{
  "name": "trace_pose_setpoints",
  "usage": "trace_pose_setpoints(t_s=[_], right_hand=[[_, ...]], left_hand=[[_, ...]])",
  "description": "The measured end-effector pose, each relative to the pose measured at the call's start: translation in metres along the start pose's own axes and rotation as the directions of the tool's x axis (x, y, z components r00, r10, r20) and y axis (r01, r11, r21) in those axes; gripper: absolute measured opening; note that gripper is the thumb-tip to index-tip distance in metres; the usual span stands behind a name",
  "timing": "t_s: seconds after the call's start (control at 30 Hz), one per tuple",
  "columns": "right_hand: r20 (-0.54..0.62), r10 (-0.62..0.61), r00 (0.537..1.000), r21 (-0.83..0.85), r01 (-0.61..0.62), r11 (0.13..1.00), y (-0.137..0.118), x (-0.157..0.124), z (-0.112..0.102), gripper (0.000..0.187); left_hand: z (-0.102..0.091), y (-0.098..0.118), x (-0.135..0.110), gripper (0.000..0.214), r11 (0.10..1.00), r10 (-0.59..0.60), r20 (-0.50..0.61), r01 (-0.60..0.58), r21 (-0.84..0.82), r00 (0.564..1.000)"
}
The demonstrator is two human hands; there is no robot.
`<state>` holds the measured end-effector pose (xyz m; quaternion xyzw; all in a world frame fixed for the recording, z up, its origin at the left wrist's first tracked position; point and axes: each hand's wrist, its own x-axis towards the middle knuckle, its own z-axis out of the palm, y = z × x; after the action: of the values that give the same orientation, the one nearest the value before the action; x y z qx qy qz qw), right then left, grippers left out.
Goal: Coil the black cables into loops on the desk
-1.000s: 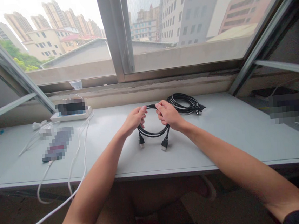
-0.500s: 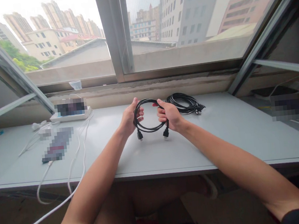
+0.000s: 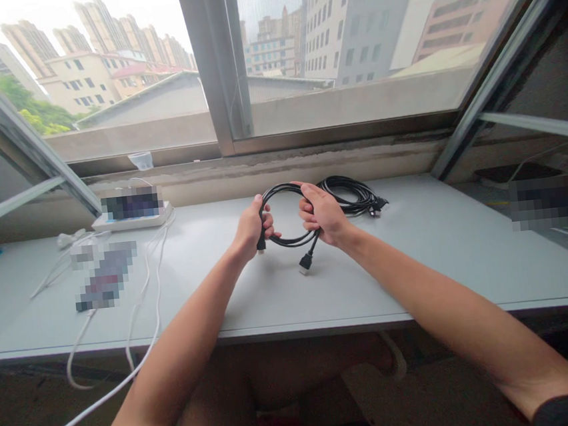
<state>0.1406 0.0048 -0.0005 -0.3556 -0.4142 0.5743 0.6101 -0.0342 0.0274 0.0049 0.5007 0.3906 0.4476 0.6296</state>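
A coiled black HDMI cable [image 3: 294, 242] is held between my two hands above the desk. My left hand [image 3: 253, 224] is closed round the left side of the coil, and one plug [image 3: 261, 244] sticks out below its fingers. On the right side of the loop, my right hand [image 3: 323, 213] is wrapped round the strands, thumb on top. The other plug [image 3: 305, 262] hangs beneath the loop, pointing down and left. Just behind my right hand, a second coil of black cable [image 3: 355, 193] lies on the desk.
The pale desk [image 3: 418, 253] runs below a window. To the left are a white power strip [image 3: 134, 219], a blurred-out phone-like object [image 3: 109, 277] and white cords [image 3: 156, 292]. A clear plastic cup [image 3: 141, 161] sits on the sill. Metal frame posts [image 3: 467, 88] slant up at both sides.
My left hand has closed lower on the coil, now by the left plug. The right plug has swung left and tilted. The second coil has stayed in place.
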Motion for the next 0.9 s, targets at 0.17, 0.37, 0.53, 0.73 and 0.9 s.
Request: trace_pose_setpoints(t_s=[0.17,0.37,0.53,0.73,0.9], right_hand=[[-0.021,0.027,0.999,-0.051,-0.028,0.998,0.004,0.002,0.000,0.020],[-0.003,0.044,0.999,-0.178,-0.044,0.983,0.006,-0.001,0.001,0.020],[-0.012,0.039,0.999,-0.269,-0.040,0.962,0.011,0.000,0.000,0.019],[0.013,0.057,0.998,-0.240,-0.052,0.969,0.010,0.003,-0.002,0.022],[0.005,0.040,0.999,-0.212,-0.038,0.977,0.011,0.007,-0.006,0.022]], left_hand=[[-0.001,-0.004,-0.002,0.039,0.902,0.256,-0.006,-0.237,0.360,0.967],[-0.009,-0.004,-0.002,0.027,0.599,0.350,0.094,-0.300,0.743,0.932],[-0.011,-0.001,-0.006,0.021,0.519,0.314,0.138,-0.292,0.803,0.939],[-0.007,-0.007,-0.003,0.022,0.666,0.292,0.148,-0.312,0.678,0.945],[-0.016,-0.004,0.009,0.022,0.675,0.373,0.015,-0.282,0.681,0.928]])
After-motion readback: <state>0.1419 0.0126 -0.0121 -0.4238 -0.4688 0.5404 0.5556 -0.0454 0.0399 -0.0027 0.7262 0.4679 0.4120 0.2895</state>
